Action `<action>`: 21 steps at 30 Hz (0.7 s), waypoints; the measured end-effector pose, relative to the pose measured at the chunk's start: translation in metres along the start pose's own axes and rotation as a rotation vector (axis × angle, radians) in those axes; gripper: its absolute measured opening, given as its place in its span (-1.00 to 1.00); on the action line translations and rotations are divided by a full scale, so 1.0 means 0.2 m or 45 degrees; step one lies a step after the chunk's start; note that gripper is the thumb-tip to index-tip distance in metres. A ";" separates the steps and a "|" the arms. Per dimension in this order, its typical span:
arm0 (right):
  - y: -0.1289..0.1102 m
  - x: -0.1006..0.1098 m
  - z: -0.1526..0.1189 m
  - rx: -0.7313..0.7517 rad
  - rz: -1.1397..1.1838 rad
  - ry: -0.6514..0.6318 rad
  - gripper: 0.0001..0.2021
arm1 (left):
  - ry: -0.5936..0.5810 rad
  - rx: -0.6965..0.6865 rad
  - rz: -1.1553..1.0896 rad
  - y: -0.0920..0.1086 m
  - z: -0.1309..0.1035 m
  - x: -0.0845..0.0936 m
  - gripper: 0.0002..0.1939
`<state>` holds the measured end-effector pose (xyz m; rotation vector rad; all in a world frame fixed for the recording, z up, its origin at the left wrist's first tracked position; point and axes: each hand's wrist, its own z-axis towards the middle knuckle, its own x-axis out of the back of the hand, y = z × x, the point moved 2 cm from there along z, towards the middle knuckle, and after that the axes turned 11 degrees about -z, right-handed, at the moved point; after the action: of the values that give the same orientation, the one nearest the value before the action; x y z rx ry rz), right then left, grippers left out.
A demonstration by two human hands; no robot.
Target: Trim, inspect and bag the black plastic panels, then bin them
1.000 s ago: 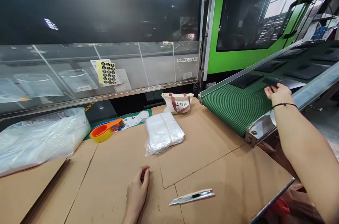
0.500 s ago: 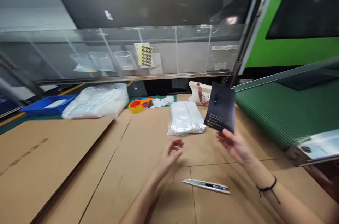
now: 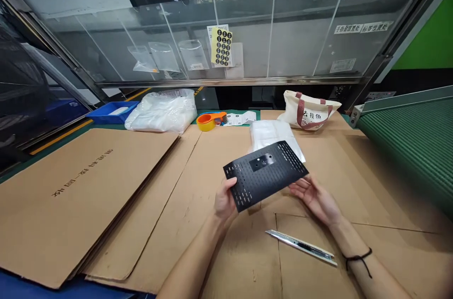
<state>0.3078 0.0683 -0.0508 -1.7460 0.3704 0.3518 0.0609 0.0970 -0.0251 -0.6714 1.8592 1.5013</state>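
A black perforated metal panel [image 3: 271, 178] with rows of slots and a glossy recessed rectangle is held tilted above the cardboard-covered table. My left hand [image 3: 226, 197] grips its left end, thumb on the upper face and the other fingers hidden beneath. At the right corner, my right hand [image 3: 318, 200] lies palm up with fingers stretched out by the panel's edge; whether it bears any weight is unclear. Below the panel, a utility knife [image 3: 300, 247] rests on the cardboard. Just behind it sits a stack of clear plastic bags [image 3: 271, 131], partly covered by the panel.
Flat cardboard sheets [image 3: 85, 195] are stacked at left. Along the back stand a blue tray [image 3: 102, 112], a bundle of plastic bags [image 3: 163, 110], a tape dispenser [image 3: 210, 121] and a cloth bag [image 3: 307, 110]. A green ribbed conveyor [image 3: 414, 134] borders the right side.
The panel has come down and left, from upright in my right hand to tilted in front of me. My left hand has taken hold of its left end, and my right hand's fingers have opened.
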 end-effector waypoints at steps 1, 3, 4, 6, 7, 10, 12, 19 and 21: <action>-0.01 0.04 0.00 -0.018 0.053 0.016 -0.61 | -0.002 0.047 -0.004 0.00 0.00 0.01 -0.65; -0.02 0.08 0.00 -0.048 0.065 0.035 -0.54 | -0.018 0.125 0.013 -0.02 -0.02 0.01 -0.61; -0.02 0.08 -0.01 -0.069 0.040 0.045 -0.53 | -0.030 0.160 0.036 -0.04 -0.03 0.01 -0.59; 0.01 0.08 -0.02 -0.121 -0.025 0.075 -0.57 | -0.052 0.218 0.085 -0.08 -0.05 0.00 -0.53; 0.02 0.08 -0.03 -0.140 -0.048 0.098 -0.60 | -0.058 0.242 0.095 -0.10 -0.05 -0.01 -0.51; 0.04 0.08 -0.04 -0.143 -0.058 0.162 -0.68 | -0.058 0.268 0.043 -0.13 -0.06 -0.01 -0.44; 0.05 0.10 -0.04 -0.112 -0.059 0.179 -0.71 | -0.076 0.269 0.000 -0.14 -0.06 0.00 -0.43; 0.06 0.15 -0.03 -0.113 -0.069 0.187 -0.73 | -0.217 0.264 0.082 -0.11 -0.07 -0.02 -0.47; 0.06 0.15 -0.03 -0.127 -0.058 0.210 -0.72 | -0.241 0.240 0.158 -0.11 -0.07 -0.03 -0.47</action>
<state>0.3295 0.0587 -0.0724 -1.8846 0.4365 0.1965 0.0788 0.0786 -0.0325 -0.3202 1.8933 1.3912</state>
